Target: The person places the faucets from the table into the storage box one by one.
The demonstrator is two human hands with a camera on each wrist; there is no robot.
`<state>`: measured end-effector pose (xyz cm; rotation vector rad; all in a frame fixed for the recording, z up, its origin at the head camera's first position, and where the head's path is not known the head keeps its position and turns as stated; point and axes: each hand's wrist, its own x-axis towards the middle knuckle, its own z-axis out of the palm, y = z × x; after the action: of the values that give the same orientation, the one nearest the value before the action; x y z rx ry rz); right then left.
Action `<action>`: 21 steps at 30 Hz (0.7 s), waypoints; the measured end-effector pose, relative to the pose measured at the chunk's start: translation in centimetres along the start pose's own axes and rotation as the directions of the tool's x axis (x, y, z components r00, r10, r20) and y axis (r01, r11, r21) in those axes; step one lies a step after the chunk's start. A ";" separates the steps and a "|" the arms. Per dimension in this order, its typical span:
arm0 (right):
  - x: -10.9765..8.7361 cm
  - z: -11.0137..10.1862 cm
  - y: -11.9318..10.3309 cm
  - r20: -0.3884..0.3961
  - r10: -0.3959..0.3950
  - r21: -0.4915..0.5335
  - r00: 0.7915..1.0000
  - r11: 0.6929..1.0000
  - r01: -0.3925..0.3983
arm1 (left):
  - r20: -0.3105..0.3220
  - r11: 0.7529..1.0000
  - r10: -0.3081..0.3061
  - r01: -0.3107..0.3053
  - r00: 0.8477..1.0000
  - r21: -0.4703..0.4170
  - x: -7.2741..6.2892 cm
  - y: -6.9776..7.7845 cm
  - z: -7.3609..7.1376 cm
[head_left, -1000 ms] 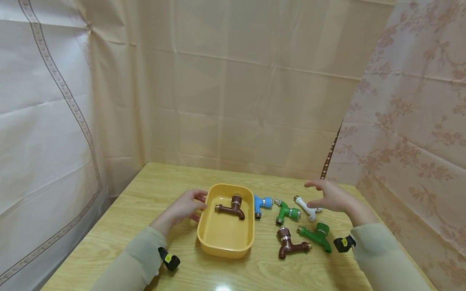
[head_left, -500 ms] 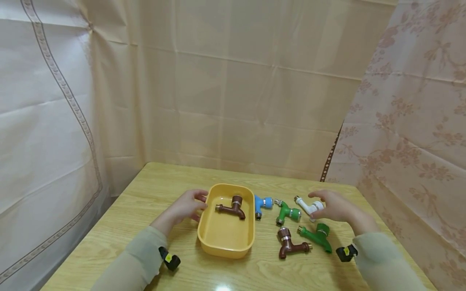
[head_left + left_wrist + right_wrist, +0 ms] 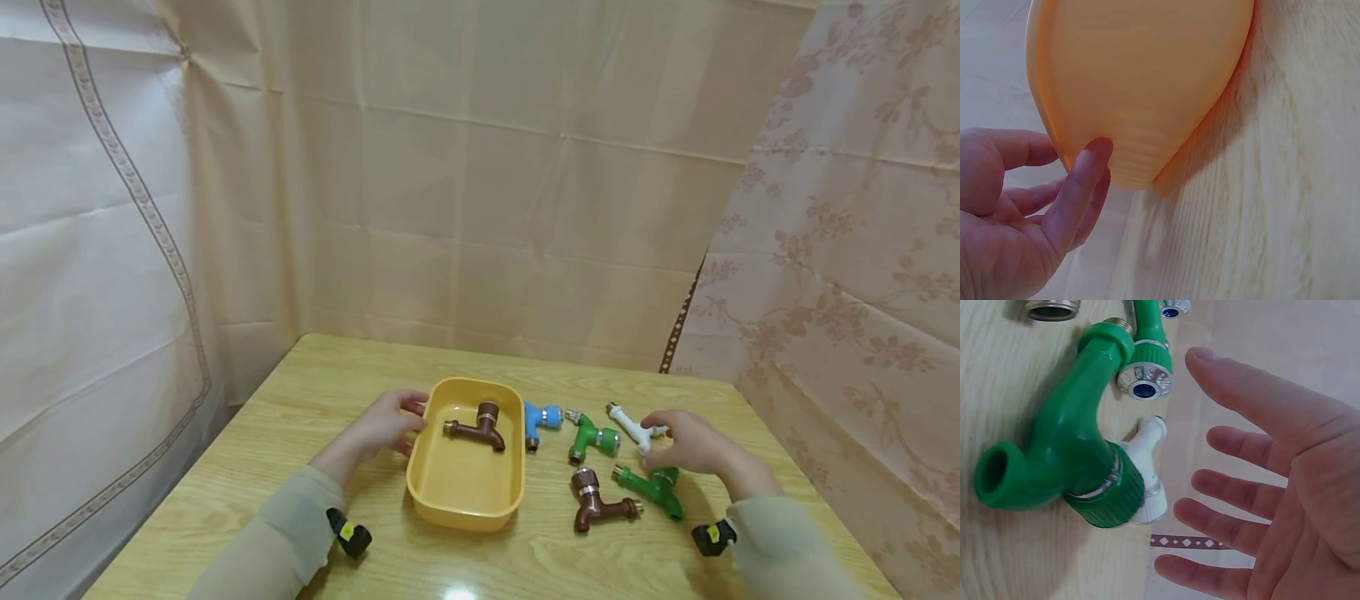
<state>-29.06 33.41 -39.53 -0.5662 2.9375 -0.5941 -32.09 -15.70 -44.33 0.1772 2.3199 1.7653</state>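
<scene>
My left hand (image 3: 386, 423) rests with lightly bent fingers against the left outer side of a yellow plastic basin (image 3: 465, 518). In the left wrist view its fingertips (image 3: 1099, 150) touch the wall near the rim. Inside the basin lies a brown faucet (image 3: 480, 432). My right hand (image 3: 693, 446) hovers over the knob end of a white faucet (image 3: 630, 427), partly hiding it. Its fingers are spread, with nothing held, in the right wrist view. Just below that hand is a green faucet (image 3: 651, 487) with its knob partly covered.
Right of the basin lie a blue faucet (image 3: 542, 419), another green faucet (image 3: 588, 437) and a second brown faucet (image 3: 596, 504). All sit on a wood-grain table (image 3: 345, 358). Curtains (image 3: 495, 208) hang behind and at both sides.
My right hand has come down and toward me, from above the white faucet to beside its knob end. The left hand and the basin have stayed in place.
</scene>
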 end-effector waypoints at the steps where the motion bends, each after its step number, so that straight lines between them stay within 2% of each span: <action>1: 0.0 0.1 0.1 0.002 -0.003 0.003 1.000 1.000 0.003 | -0.003 1.000 -0.002 0.002 1.000 0.003 0.0 0.0 0.0; 14: -0.6 0.9 0.1 0.041 0.051 0.006 0.998 0.999 -0.052 | 0.005 1.000 -0.001 0.001 1.000 0.005 0.1 0.0 -0.1; 21: -0.9 1.9 1.1 0.050 0.060 0.010 0.997 0.998 -0.061 | 0.005 1.000 -0.003 0.003 1.000 0.013 0.1 0.0 0.0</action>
<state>-28.34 34.02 -41.69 -0.4815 2.8914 -0.5814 -32.16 -15.72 -44.35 0.1797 2.3273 1.7475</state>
